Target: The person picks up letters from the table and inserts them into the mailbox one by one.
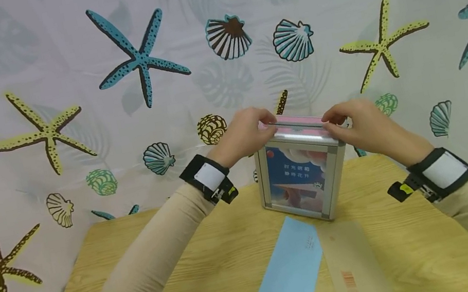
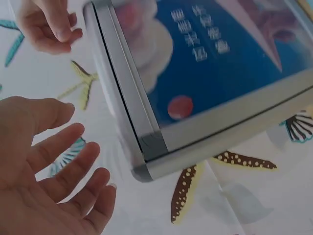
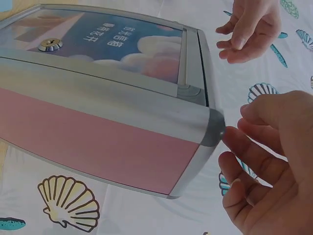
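fingers (image 2: pixel 73 165) relaxed and parted, left hand (image 1: pixel 247 134) and right hand (image 1: pixel 359 125) by the box (image 1: pixel 298 176) top, blue envelope (image 1: pixel 291 269) on bench (image 1: pixel 206 281)

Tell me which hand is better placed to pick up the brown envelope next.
Probably the right hand: at the right side of the box, it looks nearer than the left hand to the brown envelope, right of the blue envelope.
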A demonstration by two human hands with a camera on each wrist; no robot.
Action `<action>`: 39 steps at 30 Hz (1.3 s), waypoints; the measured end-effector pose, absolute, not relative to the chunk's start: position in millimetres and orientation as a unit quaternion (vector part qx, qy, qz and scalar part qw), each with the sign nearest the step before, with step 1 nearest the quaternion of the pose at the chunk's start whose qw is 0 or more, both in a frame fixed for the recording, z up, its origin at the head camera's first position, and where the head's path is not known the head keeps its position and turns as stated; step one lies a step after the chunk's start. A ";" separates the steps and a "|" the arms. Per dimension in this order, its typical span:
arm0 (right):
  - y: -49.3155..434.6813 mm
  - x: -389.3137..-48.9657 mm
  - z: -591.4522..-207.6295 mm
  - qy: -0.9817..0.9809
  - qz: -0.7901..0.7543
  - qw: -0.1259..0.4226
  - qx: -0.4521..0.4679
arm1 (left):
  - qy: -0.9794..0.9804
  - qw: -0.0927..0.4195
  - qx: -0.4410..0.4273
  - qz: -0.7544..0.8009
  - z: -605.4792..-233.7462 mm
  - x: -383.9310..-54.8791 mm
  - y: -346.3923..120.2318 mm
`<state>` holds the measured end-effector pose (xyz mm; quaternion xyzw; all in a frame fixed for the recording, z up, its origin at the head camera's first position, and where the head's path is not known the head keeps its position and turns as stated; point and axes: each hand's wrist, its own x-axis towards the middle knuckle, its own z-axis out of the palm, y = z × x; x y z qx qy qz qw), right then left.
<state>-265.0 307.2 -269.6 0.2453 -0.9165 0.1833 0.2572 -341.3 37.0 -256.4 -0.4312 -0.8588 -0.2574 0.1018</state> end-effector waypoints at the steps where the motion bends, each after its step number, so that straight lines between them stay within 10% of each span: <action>1: 307.2 -261.2 -270.3 -0.915 0.180 0.263 0.248 | -0.856 0.102 -0.438 -0.255 -257.4 -335.7 33.3; 21: 293.1 -169.9 -340.2 -0.896 0.277 0.287 0.194 | -0.912 0.273 -0.283 -0.117 -346.7 -228.7 -30.3; 39: 265.3 -147.2 -452.2 -0.939 0.340 0.045 0.042 | -0.971 0.075 -0.180 -0.141 -451.3 -187.8 -62.2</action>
